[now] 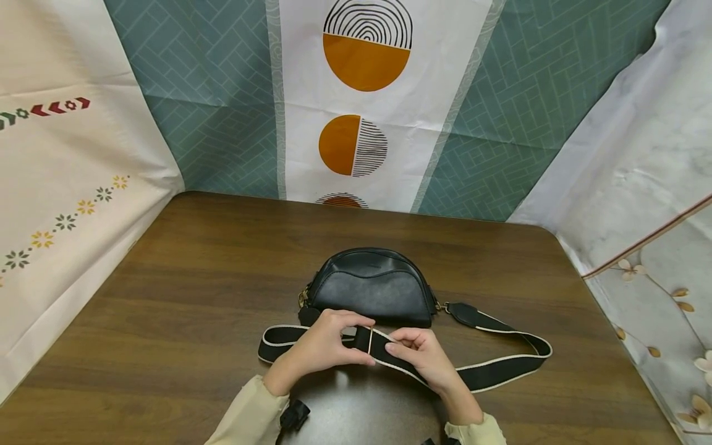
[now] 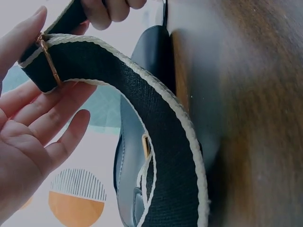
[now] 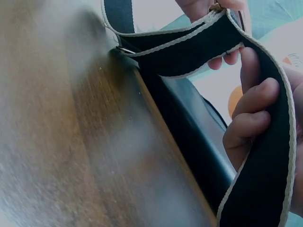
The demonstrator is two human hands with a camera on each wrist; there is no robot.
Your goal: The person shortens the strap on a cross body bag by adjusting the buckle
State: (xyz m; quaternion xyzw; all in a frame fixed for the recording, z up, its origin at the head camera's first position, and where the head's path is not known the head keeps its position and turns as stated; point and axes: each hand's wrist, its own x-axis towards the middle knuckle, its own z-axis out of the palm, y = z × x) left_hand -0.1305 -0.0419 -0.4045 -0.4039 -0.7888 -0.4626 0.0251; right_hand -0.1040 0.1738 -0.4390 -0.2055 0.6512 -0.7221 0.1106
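Note:
A black half-moon handbag (image 1: pixel 369 293) stands upright on the table, its wide black strap (image 1: pixel 503 372) with cream edging looping in front of it. My left hand (image 1: pixel 319 347) pinches a thin gold strap slider (image 1: pixel 371 340) between thumb and fingers, one at each end. Close beside it, my right hand (image 1: pixel 424 358) pinches the strap between thumb and curled fingers. In the left wrist view the webbing passes through the slider (image 2: pixel 51 64) and curves down toward the table. A second gold fitting (image 2: pixel 146 145) shows on the loop. The strap hides part of the right palm in the right wrist view.
The brown wooden table (image 1: pixel 211 278) reaches back to a patterned curtain (image 1: pixel 222 123). Pale cloths hang along the left and right sides. Near the front edge, a black device (image 1: pixel 295 415) sits at the left wrist. The strap's right loop lies on the tabletop.

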